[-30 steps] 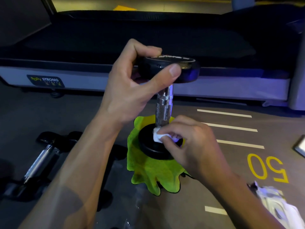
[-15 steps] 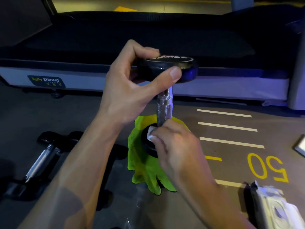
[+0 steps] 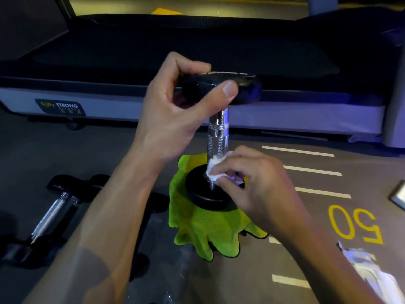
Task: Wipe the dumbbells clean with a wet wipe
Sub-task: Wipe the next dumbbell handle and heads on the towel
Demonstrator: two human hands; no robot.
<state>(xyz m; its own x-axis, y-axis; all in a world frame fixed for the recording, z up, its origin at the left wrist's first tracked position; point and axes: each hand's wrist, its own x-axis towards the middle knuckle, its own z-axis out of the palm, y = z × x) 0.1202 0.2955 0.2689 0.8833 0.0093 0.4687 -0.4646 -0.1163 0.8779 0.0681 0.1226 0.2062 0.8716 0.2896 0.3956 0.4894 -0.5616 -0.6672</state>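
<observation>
The dumbbell (image 3: 217,137) I am working on stands on end, its long axis close to vertical, lower head planted on a crumpled green cloth (image 3: 201,229) on the floor and upper head up in front of me; that upright axis is what I judge the next stroke turns on, since the wipe can only travel up the chrome handle or round it. My left hand (image 3: 175,115) grips the upper head, thumb across its near edge and fingers curled over the far side, steadying the whole thing; my right hand (image 3: 254,183) is lower and closer to me, fingertips pinching a bunched white wet wipe (image 3: 213,170) and pressing it against the foot of the handle, right where the shaft meets the lower head. So the right hand is the nearer one to the uncleaned metal above it, with the knurled stretch of handle bare between the two hands; I would expect it to work upward towards the left hand while the left keeps the weight from tipping. Outward from there: a second dumbbell (image 3: 50,216) lies on its side on the floor to my left, well apart; a pale packet (image 3: 368,273), probably the wipes, sits at the lower right; a treadmill (image 3: 197,53) runs across the background.
</observation>
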